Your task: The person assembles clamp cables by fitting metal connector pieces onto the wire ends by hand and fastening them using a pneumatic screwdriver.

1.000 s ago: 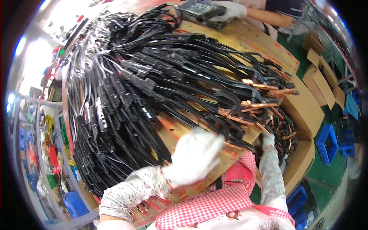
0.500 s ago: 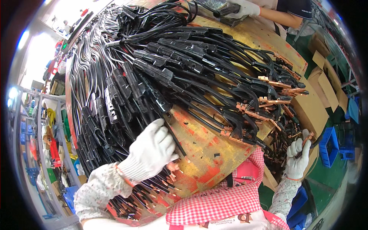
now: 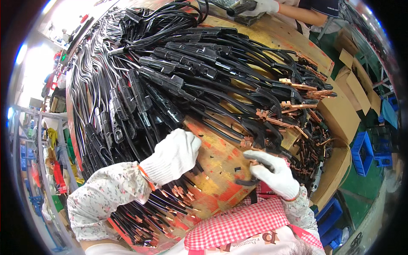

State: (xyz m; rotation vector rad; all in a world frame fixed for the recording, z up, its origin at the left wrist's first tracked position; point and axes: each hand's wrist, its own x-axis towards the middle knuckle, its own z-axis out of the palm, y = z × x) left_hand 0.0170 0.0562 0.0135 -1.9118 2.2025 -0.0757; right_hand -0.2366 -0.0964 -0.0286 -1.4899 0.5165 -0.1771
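My left hand point(image 3: 176, 155), in a white knitted glove, is closed in a fist over the lower ends of the black handles point(image 3: 172, 112) and cables. What lies inside its fingers is hidden. Bare copper-tipped cable ends point(image 3: 180, 193) fan out below this hand. Over the front right of the table, my right hand point(image 3: 276, 176), gloved too, grips a clamp part; its curved black arm point(image 3: 246, 182) sticks out to the left, and a bit of copper shows at the fingertips. Just beyond it lie copper-jawed black clamps point(image 3: 259, 138) fixed to cables.
A cardboard box point(image 3: 335, 170) at the right holds many loose black and copper parts. Bundled black cables point(image 3: 91, 72) cover the far left of the worn yellow and red table point(image 3: 221, 170). Across it, a co-worker's gloved hand point(image 3: 265, 6) holds a black piece. Blue crates point(image 3: 362, 153) stand on the floor.
My right hand has come from the box leftward over the table, carrying the clamp part. My left hand stays closed at nearly the same place among the handles.
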